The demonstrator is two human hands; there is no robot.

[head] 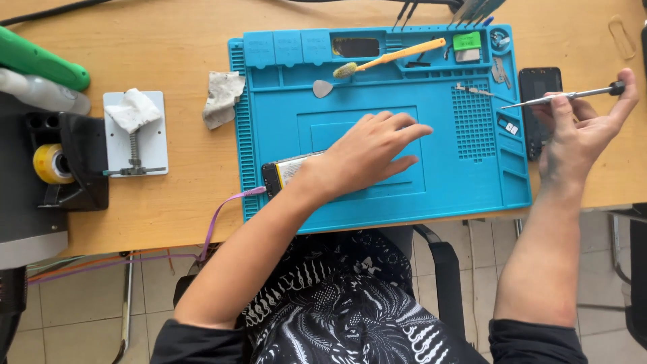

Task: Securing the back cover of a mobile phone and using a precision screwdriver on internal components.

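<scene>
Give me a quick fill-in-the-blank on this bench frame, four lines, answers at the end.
1. The left hand lies flat on the ____ work mat.
2. The right hand holds a thin metal ____ with a black end.
3. The brush in the mat's top tray has an ____ handle.
4. A roll of ____ tape sits at the left edge of the table.

Answers: blue; screwdriver; orange; yellow

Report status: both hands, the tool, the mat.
Left hand flat on a phone part on the blue repair mat. Right hand grips a metal screwdriver above the mat's right edge. Dark phone beside it.
</scene>
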